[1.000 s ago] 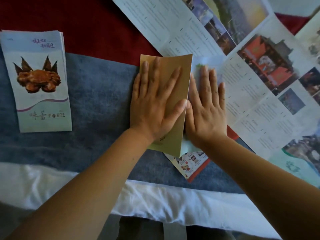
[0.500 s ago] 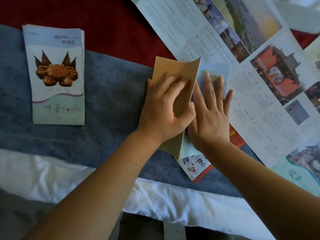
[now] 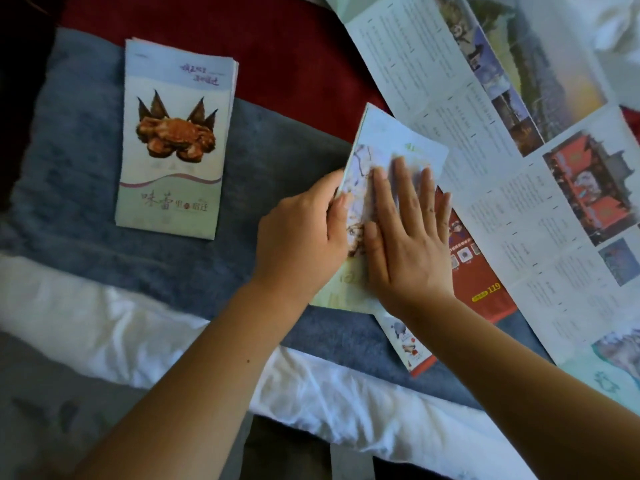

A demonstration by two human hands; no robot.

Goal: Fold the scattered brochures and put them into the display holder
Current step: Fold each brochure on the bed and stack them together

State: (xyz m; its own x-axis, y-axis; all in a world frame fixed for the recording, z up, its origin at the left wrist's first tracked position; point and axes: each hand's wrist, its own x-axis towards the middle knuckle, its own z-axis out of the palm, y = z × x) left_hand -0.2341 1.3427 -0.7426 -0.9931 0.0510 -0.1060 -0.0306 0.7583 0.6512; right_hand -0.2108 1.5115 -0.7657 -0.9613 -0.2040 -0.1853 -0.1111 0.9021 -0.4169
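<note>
Fingers of my left hand (image 3: 301, 237) are pinching the brochure (image 3: 398, 140) by its left edge, while my right hand (image 3: 405, 244) is pressing flat on its cover, unclenched. Just right of my palm a red leaflet (image 3: 481, 271) is lying loose underneath, so my push is risking a slide and a crooked crease. Further left, the folded stack (image 3: 173, 140) is sitting; no holder is showing.

L hand (image 3: 304, 233) grips brochure (image 3: 393, 138); R hand (image 3: 408, 251) presses flat.
</note>
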